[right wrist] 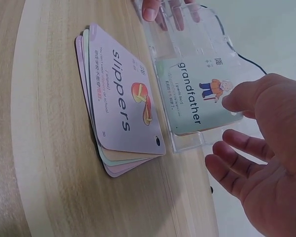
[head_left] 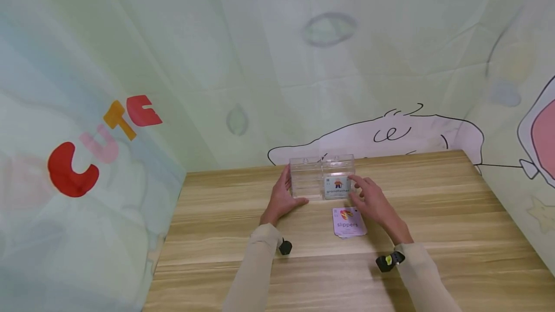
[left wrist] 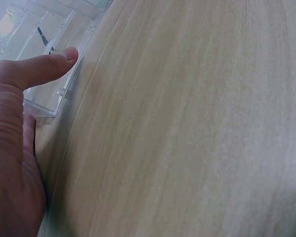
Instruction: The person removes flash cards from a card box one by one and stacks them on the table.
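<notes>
A clear plastic box (head_left: 306, 179) with two side-by-side compartments stands near the table's back edge. My left hand (head_left: 282, 198) grips its left end, with the thumb along the front edge and the fingers at the side wall, partly hidden. In the right compartment lies a pale green "grandfather" card (right wrist: 190, 98), seemingly with more cards under it. The right hand (head_left: 372, 201) is at the box's right end; a digit touches the upper part of that card while the other fingers stay loosely bent. Just in front of the box sits a stack of cards topped by a lilac "slippers" card (right wrist: 123, 94).
The box and cards are on a wood-grain table (head_left: 217, 235). Right behind it hangs a pale printed curtain (head_left: 260, 61), which also covers the left and right sides. Black wrist cameras (head_left: 385, 263) are strapped below both hands.
</notes>
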{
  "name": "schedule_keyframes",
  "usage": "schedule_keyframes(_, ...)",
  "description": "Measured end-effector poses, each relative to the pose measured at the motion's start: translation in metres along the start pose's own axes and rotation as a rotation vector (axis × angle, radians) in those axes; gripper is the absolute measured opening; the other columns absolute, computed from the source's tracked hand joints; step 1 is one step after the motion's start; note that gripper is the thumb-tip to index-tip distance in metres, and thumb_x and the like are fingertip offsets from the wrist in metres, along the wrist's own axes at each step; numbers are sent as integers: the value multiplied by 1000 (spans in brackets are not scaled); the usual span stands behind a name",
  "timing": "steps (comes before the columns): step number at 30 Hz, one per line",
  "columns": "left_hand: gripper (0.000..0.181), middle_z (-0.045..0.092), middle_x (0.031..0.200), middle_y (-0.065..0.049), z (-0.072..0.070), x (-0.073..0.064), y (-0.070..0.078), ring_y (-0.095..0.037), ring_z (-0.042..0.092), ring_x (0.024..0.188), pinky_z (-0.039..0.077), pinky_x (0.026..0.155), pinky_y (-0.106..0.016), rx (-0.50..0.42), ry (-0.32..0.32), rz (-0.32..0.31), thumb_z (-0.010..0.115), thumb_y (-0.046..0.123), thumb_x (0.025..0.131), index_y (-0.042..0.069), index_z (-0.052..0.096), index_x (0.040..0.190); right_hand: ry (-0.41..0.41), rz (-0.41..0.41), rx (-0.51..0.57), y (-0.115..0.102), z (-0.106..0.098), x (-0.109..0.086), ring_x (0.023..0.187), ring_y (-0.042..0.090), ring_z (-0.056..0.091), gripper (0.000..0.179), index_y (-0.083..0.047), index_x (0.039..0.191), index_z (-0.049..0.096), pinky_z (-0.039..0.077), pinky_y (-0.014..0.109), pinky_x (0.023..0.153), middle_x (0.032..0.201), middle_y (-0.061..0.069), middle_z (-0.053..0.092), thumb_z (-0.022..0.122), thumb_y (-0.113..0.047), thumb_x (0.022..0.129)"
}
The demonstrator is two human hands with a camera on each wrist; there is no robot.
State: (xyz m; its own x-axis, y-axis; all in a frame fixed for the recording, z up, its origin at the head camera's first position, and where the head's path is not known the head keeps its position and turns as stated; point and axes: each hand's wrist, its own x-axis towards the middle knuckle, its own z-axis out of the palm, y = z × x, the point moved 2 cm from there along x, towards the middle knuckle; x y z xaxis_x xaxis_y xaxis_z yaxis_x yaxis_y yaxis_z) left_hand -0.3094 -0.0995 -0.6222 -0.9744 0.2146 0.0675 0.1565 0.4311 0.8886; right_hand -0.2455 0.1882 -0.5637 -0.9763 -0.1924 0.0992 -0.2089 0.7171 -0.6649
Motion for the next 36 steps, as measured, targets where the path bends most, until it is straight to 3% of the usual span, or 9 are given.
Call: schedule_keyframes(36,129,28,169,-3,0,0,-1,-21,36,151,34,121,-32,-8,4,7,99,20,70,23,15,167,10,-6,10,-3,2,1,99,33,59,49,-5,147,51,57,42,79,129,22,58,66,-14,101)
